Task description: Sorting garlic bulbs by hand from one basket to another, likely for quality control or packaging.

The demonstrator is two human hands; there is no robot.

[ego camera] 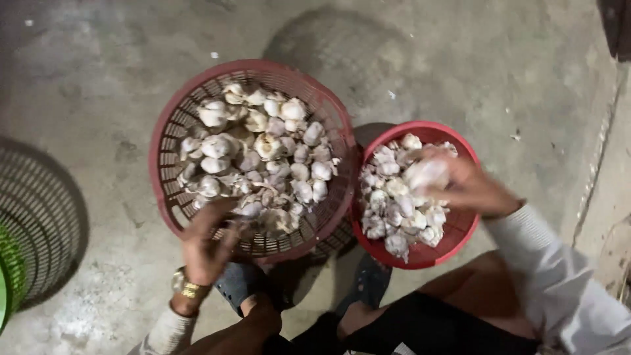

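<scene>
A large red mesh basket (164, 158) on the concrete floor holds several white garlic bulbs (263, 144). Beside it on the right stands a smaller red bowl (460, 233), also piled with garlic (394, 204). My left hand (207, 246), with a gold watch on the wrist, rests on the near rim of the big basket; whether it grips anything is blurred. My right hand (463, 184) reaches over the small bowl and is closed around a garlic bulb (426, 174).
My feet in dark sandals (240, 283) sit just below the two baskets. A green mesh basket (6, 283) peeks in at the far left edge. A raised concrete edge (598, 164) runs along the right side.
</scene>
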